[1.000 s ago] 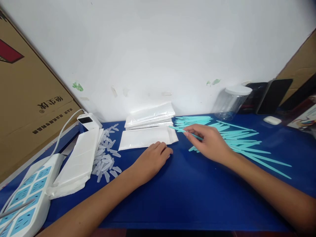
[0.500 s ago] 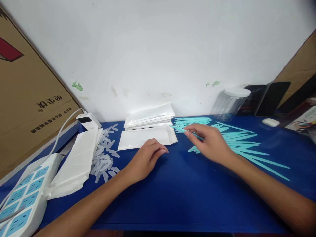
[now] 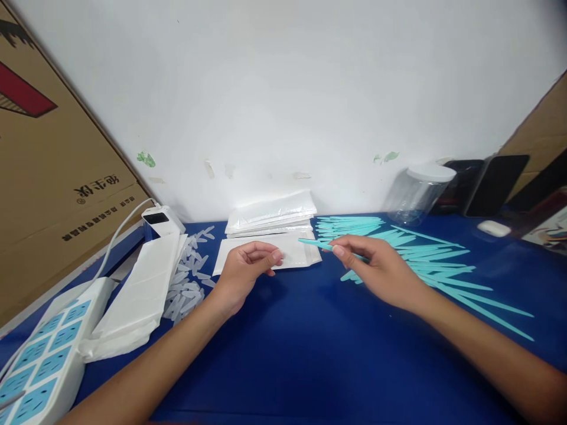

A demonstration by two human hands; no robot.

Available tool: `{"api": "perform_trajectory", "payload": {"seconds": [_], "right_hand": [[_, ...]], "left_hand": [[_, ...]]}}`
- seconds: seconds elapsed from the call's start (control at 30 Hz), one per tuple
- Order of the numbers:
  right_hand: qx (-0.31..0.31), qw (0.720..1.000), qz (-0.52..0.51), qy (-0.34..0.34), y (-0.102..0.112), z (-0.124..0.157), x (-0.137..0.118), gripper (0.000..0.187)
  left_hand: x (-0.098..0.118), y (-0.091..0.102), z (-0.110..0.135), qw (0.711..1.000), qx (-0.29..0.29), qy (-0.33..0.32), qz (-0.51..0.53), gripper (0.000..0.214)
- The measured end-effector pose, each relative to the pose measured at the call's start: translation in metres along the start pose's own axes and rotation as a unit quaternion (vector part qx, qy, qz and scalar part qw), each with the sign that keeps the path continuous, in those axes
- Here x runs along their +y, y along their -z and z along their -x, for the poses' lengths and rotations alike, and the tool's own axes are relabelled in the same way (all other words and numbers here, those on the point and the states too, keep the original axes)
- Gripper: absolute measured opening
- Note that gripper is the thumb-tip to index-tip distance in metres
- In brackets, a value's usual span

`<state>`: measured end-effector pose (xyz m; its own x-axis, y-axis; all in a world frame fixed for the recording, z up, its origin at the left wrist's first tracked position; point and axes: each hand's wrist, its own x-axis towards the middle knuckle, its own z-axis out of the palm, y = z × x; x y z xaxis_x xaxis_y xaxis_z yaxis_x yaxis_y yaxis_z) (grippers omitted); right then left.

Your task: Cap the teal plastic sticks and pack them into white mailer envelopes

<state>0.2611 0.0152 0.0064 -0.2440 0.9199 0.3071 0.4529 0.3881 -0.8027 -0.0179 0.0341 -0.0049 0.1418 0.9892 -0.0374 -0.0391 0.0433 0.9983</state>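
My right hand (image 3: pixel 381 268) pinches one thin teal plastic stick (image 3: pixel 316 243), its tip pointing left over a flat white pouch (image 3: pixel 295 254). Behind the hand lies a spread pile of several teal sticks (image 3: pixel 425 254) on the blue table (image 3: pixel 310 354). My left hand (image 3: pixel 243 268) is raised a little, palm turned up, fingers curled with thumb and fingertips together in front of the pouch; what it holds, if anything, is too small to make out. A stack of white pouches (image 3: pixel 271 213) sits behind.
Small clear plastic caps (image 3: pixel 188 277) lie scattered at left, beside a white bag bundle (image 3: pixel 142 292), a power strip (image 3: pixel 39 360) and a charger (image 3: pixel 162 219). A cardboard box (image 3: pixel 48 165) leans at left. A clear jar (image 3: pixel 419 188), phones (image 3: pixel 491 184) and an earbud case (image 3: pixel 492 228) stand at back right.
My left hand lifted off the table and turned palm up, fingers pinching together. My right hand carried the teal stick slightly left over the pouch.
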Motion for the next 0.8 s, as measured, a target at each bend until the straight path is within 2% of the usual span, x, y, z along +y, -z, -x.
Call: {"api": "perform_trajectory", "payload": {"seconds": [0.13,0.27,0.47,0.63,0.8], "right_hand": [[-0.006,0.999,0.029,0.028,0.0014,0.0006,-0.0027,0.049],[-0.023,0.999,0.038,0.029,0.001,0.0023,-0.0008,0.037],[-0.069,0.997,0.026,0.036,0.0,0.0044,0.0008,0.033],[-0.076,0.996,0.035,0.038,-0.0001,0.0049,-0.002,0.031],[-0.081,0.995,0.037,0.048,-0.0034,0.0072,-0.0031,0.028]], "left_hand": [[-0.0005,-0.0014,0.001,1.0,-0.007,0.017,0.012,0.036],[-0.0006,-0.0017,0.0022,1.0,-0.011,0.015,0.011,0.035],[-0.0052,-0.0004,-0.0003,1.0,-0.003,-0.008,-0.005,0.033],[-0.0063,-0.0001,0.0003,1.0,-0.006,-0.013,-0.013,0.033],[-0.0064,-0.0031,0.0029,0.998,-0.035,-0.017,-0.041,0.031]]}}
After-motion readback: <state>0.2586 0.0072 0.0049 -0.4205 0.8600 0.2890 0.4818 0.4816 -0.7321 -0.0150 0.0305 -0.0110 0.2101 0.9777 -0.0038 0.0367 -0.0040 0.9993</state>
